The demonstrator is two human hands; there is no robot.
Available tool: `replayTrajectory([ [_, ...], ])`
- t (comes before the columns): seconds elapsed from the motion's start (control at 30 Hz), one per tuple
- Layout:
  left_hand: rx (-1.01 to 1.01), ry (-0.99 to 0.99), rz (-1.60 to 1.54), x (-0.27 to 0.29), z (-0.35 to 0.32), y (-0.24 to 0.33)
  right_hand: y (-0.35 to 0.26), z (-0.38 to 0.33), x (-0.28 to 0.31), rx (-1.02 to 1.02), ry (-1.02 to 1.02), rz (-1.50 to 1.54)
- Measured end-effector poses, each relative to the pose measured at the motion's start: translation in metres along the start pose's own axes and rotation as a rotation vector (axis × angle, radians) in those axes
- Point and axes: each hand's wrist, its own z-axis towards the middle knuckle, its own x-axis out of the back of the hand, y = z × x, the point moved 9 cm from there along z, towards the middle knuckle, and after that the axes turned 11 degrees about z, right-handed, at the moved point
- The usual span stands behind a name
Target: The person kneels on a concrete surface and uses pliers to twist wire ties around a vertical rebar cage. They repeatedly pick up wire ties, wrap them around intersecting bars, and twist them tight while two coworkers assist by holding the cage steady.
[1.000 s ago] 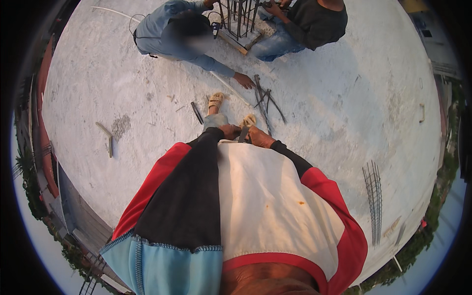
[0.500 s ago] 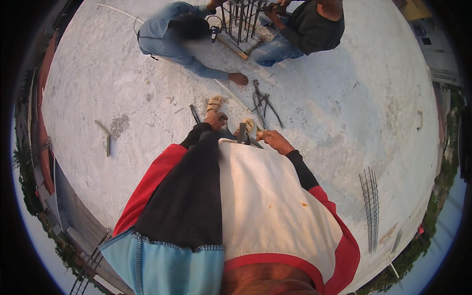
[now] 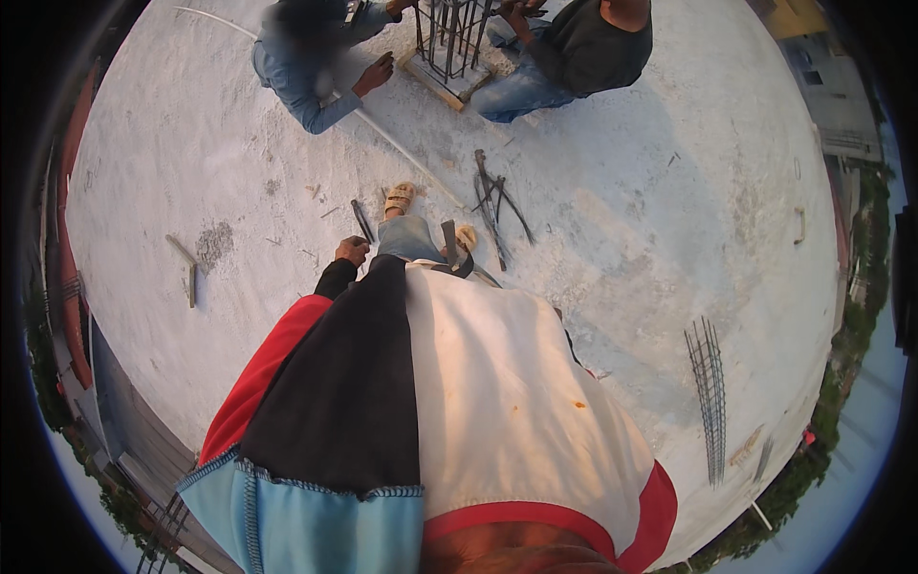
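My left hand (image 3: 353, 251) is beside my left leg with its fingers curled in. Whatever it holds, if anything, is hidden. Just ahead of it on the concrete lies a short dark bar-like tool (image 3: 361, 220). My right hand is out of sight behind my shirt (image 3: 516, 383). At my waist hangs a dark strap (image 3: 449, 242). Past my sandalled feet, several long dark metal tools (image 3: 491, 203) lie crossed on the ground, apart from my hands.
Two co-workers, one in a blue shirt (image 3: 301, 81) and one in a dark top (image 3: 598, 53), crouch at an upright rebar cage (image 3: 449, 43) in a wooden frame. A long pale pipe (image 3: 411, 156) lies on the slab. Rebar mesh (image 3: 708, 402) lies right, a bent wooden piece (image 3: 186, 268) left.
My right hand has gone from in front of my waist out of view. My left hand has moved outward to the left. The blue-shirted co-worker's hand has lifted off the ground toward the cage.
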Motion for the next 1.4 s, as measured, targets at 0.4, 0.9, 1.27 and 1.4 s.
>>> replayTrajectory([
  [0.4,-0.011,-0.064,-0.029,-0.025,-0.006,0.001,-0.121,-0.021,-0.06,0.481,-0.098,-0.686],
  [0.9,-0.048,-0.042,0.013,0.047,0.076,-0.053,-0.248,-0.018,-0.134,0.452,-0.157,-1.109],
  [1.27,-0.16,-0.179,0.184,0.146,0.208,0.006,-0.349,-0.028,-0.259,0.198,0.198,-0.329],
  [1.4,-0.417,-0.088,0.362,0.146,0.249,0.101,-0.367,-0.043,-0.262,0.357,0.248,-0.327],
])
